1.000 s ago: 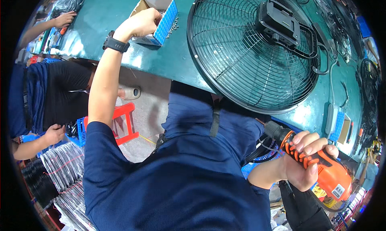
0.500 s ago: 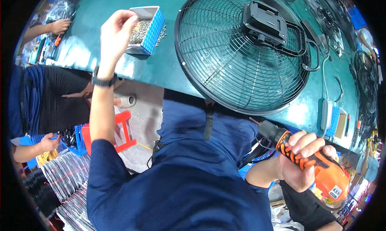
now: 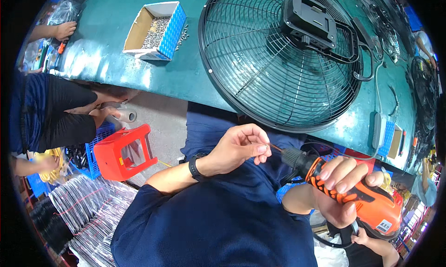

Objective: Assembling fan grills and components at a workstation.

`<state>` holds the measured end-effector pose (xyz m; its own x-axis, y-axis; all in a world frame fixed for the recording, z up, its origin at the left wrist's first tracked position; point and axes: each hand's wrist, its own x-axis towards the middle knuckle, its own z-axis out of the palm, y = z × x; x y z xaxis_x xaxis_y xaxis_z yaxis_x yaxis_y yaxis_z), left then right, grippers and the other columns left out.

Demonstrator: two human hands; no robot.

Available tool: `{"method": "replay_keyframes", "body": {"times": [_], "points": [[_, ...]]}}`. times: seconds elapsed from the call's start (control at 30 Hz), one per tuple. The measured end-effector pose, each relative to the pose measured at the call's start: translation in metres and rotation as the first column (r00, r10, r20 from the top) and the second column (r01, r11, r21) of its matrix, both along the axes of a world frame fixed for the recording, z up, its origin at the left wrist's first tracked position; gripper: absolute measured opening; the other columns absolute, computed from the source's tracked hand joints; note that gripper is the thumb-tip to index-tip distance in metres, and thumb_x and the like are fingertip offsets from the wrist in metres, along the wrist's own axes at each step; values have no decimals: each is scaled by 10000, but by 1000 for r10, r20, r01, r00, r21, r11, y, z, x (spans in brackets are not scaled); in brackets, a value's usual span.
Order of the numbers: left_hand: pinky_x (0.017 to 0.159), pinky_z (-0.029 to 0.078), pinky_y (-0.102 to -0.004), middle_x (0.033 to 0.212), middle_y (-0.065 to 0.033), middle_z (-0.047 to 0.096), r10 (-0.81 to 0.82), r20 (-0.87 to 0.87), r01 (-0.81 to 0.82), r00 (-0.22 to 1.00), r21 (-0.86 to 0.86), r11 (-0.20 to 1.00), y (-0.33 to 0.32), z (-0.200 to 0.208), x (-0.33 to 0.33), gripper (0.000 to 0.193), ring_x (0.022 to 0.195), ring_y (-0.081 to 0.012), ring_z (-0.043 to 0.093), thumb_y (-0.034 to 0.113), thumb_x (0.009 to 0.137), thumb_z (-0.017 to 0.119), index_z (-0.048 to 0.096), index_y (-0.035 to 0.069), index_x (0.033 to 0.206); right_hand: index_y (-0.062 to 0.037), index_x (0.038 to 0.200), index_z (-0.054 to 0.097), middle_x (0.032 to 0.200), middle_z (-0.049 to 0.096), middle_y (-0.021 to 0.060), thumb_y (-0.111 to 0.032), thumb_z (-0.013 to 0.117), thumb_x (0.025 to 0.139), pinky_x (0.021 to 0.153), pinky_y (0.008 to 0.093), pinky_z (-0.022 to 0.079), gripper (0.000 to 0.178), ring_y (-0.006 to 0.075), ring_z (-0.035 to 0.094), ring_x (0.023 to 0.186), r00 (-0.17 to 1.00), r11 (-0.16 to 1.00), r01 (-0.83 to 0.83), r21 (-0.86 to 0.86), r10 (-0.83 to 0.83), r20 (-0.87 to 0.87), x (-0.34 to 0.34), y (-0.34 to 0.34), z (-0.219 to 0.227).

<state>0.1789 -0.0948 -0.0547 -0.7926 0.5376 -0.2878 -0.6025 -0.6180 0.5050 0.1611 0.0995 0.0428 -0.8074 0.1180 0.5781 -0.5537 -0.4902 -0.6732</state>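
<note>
My right hand [image 3: 338, 188] is wrapped round an orange and black power screwdriver [image 3: 378, 204], its bit [image 3: 275, 147] aimed left. At the tip of that bit, in front of my body, my left hand [image 3: 239, 148] is closed in a pinch. Whatever sits between its fingertips is too small to make out. Beyond both hands a round black fan [image 3: 278, 92] lies on the green table [image 3: 186, 85], its wire guard facing up and a black housing [image 3: 310, 23] on top. Left of it, an open blue and white box [image 3: 173, 32] holds many small screws [image 3: 157, 32].
Loose screws [image 3: 183, 37] lie beside the box. A white adapter [image 3: 378, 130] with a cable is at the table's right edge. A red plastic stool [image 3: 114, 158] stands on the floor to the left. Another person's hand [image 3: 66, 31] rests at the far left of the table.
My left hand has come from above the screw box down and right to the bit's tip. The screwdriver has shifted slightly left in my right hand. The box now shows uncovered.
</note>
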Motion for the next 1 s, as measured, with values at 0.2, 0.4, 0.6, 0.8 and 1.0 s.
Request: {"method": "replay_keyframes", "body": {"times": [0.2,0.4,0.6,0.8,1.0], "points": [[631,416,-265,796,-69,576,-32,124,17,992,119,993,-1,-8,6,126,697,-132,509,106,941,544,583,7,1009,-25,1121,324,785,546,137,-186,619,808,546,378,517,459,236,554,611,999,999,-18,-29,19,26,-4,1,-3],[608,417,-270,787,-71,572,-58,135,41,989,126,991,-1,-5,3,156,674,-135,507,138,947,541,585,1,1008,-9,1237,372,830,528,116,-180,587,817,613,354,470,502,204,520,665,990,989,-140,42,138,41,-5,6,-1],[604,440,-270,802,-77,593,-56,119,48,991,70,996,-1,-4,3,176,674,-136,531,154,950,539,581,-11,994,-29,1133,341,789,549,135,-185,629,793,541,367,504,472,236,554,616,996,998,-33,-62,38,75,-4,0,-4],[559,431,-250,795,-69,589,-101,97,96,990,60,994,0,-4,2,196,655,-127,531,168,958,527,573,-19,995,-31,1115,341,791,545,138,-190,630,793,551,375,496,460,235,547,612,993,996,-46,-78,54,107,-3,2,-5],[553,418,-240,830,-72,579,-40,98,31,994,89,996,8,0,4,207,699,-122,526,164,964,516,577,-14,1049,-33,1156,346,803,540,139,-196,615,818,570,389,490,462,244,547,639,995,998,-37,-50,42,91,-1,4,-5]]}}
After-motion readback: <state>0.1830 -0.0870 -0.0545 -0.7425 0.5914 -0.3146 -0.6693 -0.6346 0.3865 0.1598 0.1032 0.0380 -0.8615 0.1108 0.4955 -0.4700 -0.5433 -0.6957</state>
